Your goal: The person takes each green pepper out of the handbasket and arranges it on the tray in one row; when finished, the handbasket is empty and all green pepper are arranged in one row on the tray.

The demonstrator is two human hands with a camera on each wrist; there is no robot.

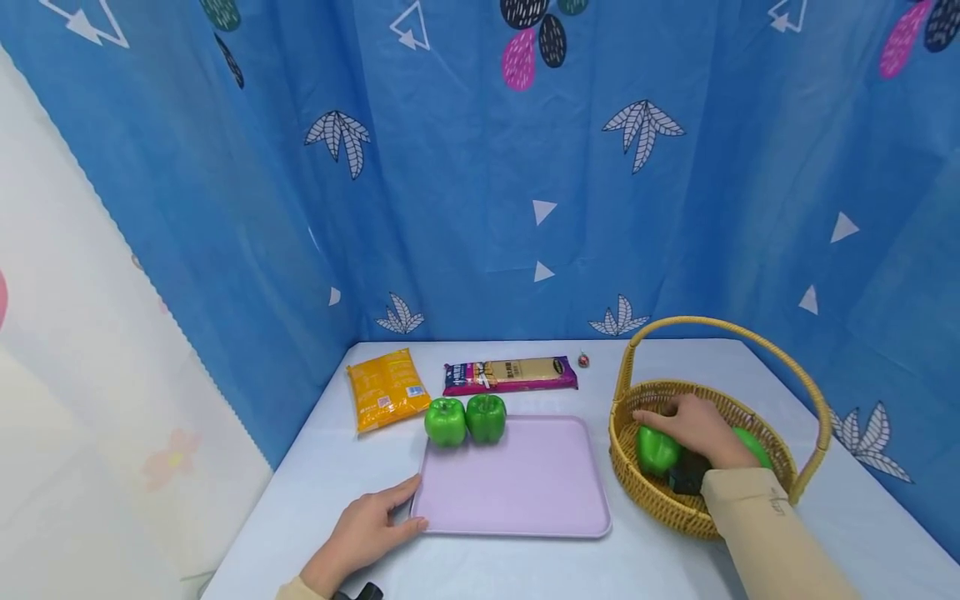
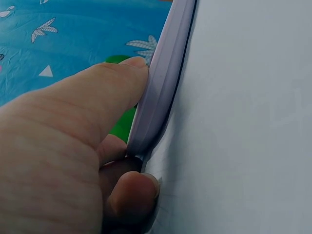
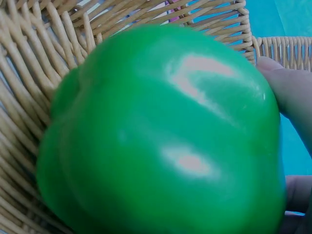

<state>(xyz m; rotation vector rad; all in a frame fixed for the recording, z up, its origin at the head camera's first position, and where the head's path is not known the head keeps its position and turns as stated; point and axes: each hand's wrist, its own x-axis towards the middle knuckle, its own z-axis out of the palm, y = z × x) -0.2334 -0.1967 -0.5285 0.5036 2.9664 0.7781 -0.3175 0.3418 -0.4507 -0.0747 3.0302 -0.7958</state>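
My right hand (image 1: 696,429) reaches into a wicker basket (image 1: 652,500) and grips a green bell pepper (image 1: 657,450). In the right wrist view this glossy pepper (image 3: 165,131) fills most of the frame, with a thumb (image 3: 287,92) at its side and woven wall close by. Another green thing (image 1: 752,446) shows partly behind the wrist in the basket. My left hand (image 1: 372,523) rests at the near left corner of a lilac tray (image 1: 517,483), thumb along the rim and fingers beside the left edge. Two green bell peppers (image 1: 465,419) stand side by side at the tray's far left corner.
An orange packet (image 1: 387,390) lies at the back left of the white table. Beyond the tray is a long purple and gold package (image 1: 512,375), with a small round reddish object (image 1: 583,360) near its right end. The basket's tall arched handle (image 1: 780,354) rises over it.
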